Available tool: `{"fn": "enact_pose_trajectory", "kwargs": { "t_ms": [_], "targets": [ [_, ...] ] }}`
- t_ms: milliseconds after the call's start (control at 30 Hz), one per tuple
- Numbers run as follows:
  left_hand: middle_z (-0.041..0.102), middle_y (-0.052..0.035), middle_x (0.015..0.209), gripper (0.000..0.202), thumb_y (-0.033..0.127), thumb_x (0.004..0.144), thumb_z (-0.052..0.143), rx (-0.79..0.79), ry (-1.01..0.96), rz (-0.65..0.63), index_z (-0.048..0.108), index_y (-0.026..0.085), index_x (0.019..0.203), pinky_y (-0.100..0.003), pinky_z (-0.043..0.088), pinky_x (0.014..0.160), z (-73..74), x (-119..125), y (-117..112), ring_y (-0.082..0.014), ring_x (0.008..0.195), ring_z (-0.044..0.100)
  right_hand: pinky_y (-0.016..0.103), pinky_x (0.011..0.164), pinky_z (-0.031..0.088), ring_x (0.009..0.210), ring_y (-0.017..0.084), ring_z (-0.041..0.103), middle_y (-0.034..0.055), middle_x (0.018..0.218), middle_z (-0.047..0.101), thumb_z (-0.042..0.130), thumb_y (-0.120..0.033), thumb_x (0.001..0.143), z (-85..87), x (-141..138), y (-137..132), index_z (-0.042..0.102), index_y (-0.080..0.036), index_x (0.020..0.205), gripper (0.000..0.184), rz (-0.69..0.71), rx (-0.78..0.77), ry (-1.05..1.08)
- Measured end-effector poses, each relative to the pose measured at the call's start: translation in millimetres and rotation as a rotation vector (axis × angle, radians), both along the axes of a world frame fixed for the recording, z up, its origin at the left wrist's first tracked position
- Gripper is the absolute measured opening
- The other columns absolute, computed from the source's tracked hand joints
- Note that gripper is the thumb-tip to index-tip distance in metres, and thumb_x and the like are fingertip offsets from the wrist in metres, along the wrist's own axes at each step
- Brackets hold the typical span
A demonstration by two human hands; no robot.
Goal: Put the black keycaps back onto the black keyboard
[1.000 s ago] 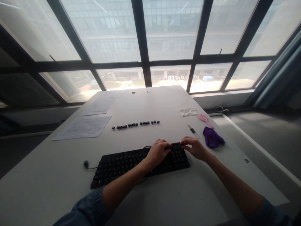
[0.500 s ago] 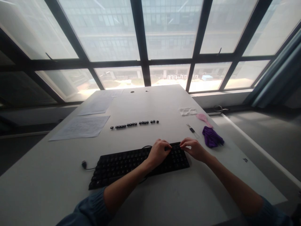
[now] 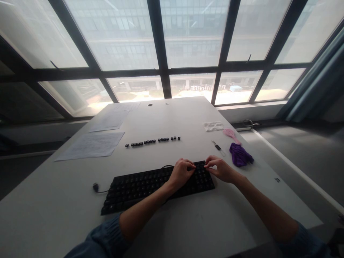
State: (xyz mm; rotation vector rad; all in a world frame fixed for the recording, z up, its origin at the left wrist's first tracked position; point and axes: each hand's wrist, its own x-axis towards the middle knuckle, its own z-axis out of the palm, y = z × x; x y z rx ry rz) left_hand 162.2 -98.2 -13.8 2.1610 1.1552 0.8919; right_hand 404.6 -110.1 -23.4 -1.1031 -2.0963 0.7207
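Note:
A black keyboard (image 3: 139, 190) lies at a slight angle on the white table. My left hand (image 3: 182, 173) rests over its right part, fingers pinched together at the top row; whatever is between the tips is hidden. At the keyboard's top right corner is my right hand (image 3: 220, 170), thumb and forefinger brought together at the tips. Anything in that pinch is too small to make out. Beyond the keyboard, several loose black keycaps (image 3: 149, 142) stand in a line, set out in small groups.
Printed sheets (image 3: 90, 146) lie on the left. A keycap puller (image 3: 217, 147), a pink hairbrush (image 3: 230, 133), a purple cloth (image 3: 240, 155) and a white cloth (image 3: 213, 126) lie on the right. The keyboard's USB plug (image 3: 95, 187) sits by its left end. Windows rise behind the table (image 3: 185, 114).
The whole view has shifted slightly. Both hands keep their pinch at the keyboard's top right, with the right forefinger a little more raised. The keycap line looks the same.

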Motion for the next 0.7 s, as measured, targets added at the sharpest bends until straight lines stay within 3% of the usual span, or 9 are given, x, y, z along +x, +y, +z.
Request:
{"fn": "enact_pose_trajectory", "kwargs": {
  "t_ms": [333,500,700],
  "targets": [
    [0.077,-0.0024,0.093,0.009,0.017,0.082,0.072,-0.013,-0.001,-0.026,0.08,0.022,0.081,-0.037,0.046,0.095,-1.2,-1.4,0.0,-0.0187,0.086,0.067,0.034,0.077,0.054,0.086,0.019,0.063,0.0073,0.099,0.067,0.067,-0.024,0.089,-0.1,0.0,-0.6,0.075,-0.021,0.089,0.009,0.006,-0.032,0.023],
    [0.076,-0.0038,0.092,0.011,0.018,0.085,0.07,0.024,0.047,-0.086,0.08,0.022,0.082,-0.033,0.048,0.087,0.8,-1.6,0.5,-0.0195,0.089,0.062,0.035,0.081,0.054,0.088,0.019,0.063,0.0072,0.098,0.067,0.067,-0.027,0.089,2.4,1.3,-0.6,0.076,-0.021,0.086,0.012,0.0,-0.032,-0.003],
    [0.076,-0.0034,0.092,0.012,0.016,0.087,0.067,0.083,0.074,-0.116,0.078,0.021,0.084,-0.032,0.047,0.088,3.4,-0.4,-1.7,-0.0187,0.089,0.061,0.031,0.074,0.054,0.082,0.017,0.063,0.0064,0.099,0.067,0.065,-0.027,0.09,0.6,1.6,-0.5,0.076,-0.021,0.091,0.013,-0.007,-0.081,-0.007]
  ]
}}
